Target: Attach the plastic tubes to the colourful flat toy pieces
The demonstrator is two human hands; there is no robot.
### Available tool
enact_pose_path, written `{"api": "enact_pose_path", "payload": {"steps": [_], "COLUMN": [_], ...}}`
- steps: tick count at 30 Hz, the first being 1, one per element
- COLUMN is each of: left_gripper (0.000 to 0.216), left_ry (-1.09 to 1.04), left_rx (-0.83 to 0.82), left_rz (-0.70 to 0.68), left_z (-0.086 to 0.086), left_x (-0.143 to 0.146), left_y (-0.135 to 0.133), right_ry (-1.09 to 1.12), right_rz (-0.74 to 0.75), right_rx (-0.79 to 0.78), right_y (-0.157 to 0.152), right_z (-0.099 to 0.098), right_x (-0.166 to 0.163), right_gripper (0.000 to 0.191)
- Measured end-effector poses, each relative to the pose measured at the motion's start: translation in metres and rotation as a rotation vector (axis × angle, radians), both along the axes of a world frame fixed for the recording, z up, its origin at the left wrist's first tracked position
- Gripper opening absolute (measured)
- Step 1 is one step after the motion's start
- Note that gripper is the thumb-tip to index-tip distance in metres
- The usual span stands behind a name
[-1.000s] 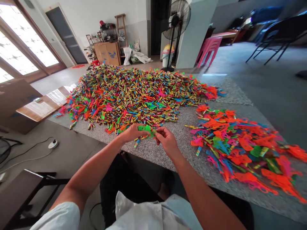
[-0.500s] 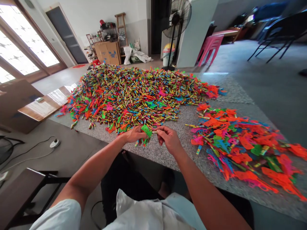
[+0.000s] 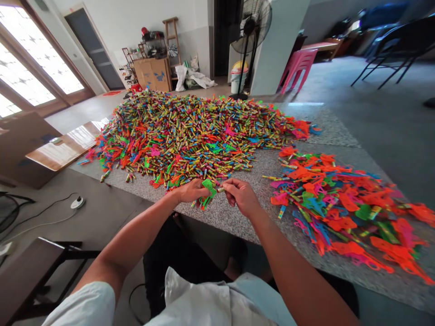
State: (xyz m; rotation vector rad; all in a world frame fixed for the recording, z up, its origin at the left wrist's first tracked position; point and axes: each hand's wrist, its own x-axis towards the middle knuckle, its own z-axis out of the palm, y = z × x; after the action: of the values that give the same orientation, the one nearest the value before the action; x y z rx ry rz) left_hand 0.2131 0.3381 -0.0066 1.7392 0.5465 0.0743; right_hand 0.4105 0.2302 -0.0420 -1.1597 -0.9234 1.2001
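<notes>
My left hand (image 3: 193,191) is closed on a bright green plastic piece (image 3: 208,185) with a perforated, flat end; more coloured bits show below its fingers. Pinched between the fingertips of my right hand (image 3: 241,195) is a small patterned tube (image 3: 221,189), its free end pointing at the green piece with a slight gap. Both hands are just above the front edge of the speckled stone table (image 3: 261,167). Behind them spreads a big heap of small patterned tubes (image 3: 190,122) mixed with coloured plastic pieces.
On the table's right lies a looser pile of orange, pink, green and blue plastic pieces (image 3: 340,203) with tubes among them. A standing fan (image 3: 249,27) and pink stools (image 3: 301,65) are beyond the table. A dark bench (image 3: 34,271) stands at lower left.
The green piece has turned slightly in my left hand. My right hand and its tube have shifted a little to the right, away from it.
</notes>
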Motion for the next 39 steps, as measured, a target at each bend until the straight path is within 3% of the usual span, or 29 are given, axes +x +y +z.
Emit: {"api": "enact_pose_path", "payload": {"steps": [6,17,22,26,29,31,33,35,37,39], "left_gripper": [0.029,0.026,0.025,0.032,0.029,0.027,0.022,0.021,0.023,0.028], "left_ry": [0.010,0.063,0.105,0.132,0.169,0.226,0.357,0.543,0.697,0.785], "left_rx": [0.014,0.006,-0.030,-0.041,0.145,0.395,0.648,0.781,0.804,0.782], "left_rz": [-0.021,-0.175,-0.215,-0.222,-0.084,0.109,0.351,0.586,0.778,0.895], "left_z": [-0.001,-0.006,-0.015,-0.026,-0.033,-0.039,-0.045,-0.053,-0.061,-0.070], "left_x": [-0.001,0.000,0.001,0.005,-0.001,-0.015,-0.035,-0.059,-0.079,-0.095], "left_y": [0.001,0.002,-0.001,-0.006,0.008,0.029,0.052,0.071,0.081,0.082], "right_ry": [-0.105,-0.043,-0.022,0.043,-0.139,-0.207,-0.081,0.148,0.267,0.201], "right_rz": [0.035,0.160,0.092,0.073,-0.067,-0.365,-0.739,-0.945,-0.964,-0.865], "right_rx": [0.016,-0.030,0.012,-0.050,-0.159,-0.179,-0.146,-0.108,-0.098,-0.126], "right_y": [0.000,-0.002,-0.010,-0.010,-0.006,-0.004,-0.004,-0.005,-0.006,-0.006], "right_z": [-0.003,0.001,-0.008,-0.016,-0.019,-0.023,-0.029,-0.039,-0.051,-0.063], "right_x": [0.004,0.000,-0.014,-0.016,0.013,0.047,0.083,0.111,0.118,0.101], "right_gripper": [0.025,0.028,0.032,0.030,0.026,0.021,0.016,0.014,0.015,0.022]}}
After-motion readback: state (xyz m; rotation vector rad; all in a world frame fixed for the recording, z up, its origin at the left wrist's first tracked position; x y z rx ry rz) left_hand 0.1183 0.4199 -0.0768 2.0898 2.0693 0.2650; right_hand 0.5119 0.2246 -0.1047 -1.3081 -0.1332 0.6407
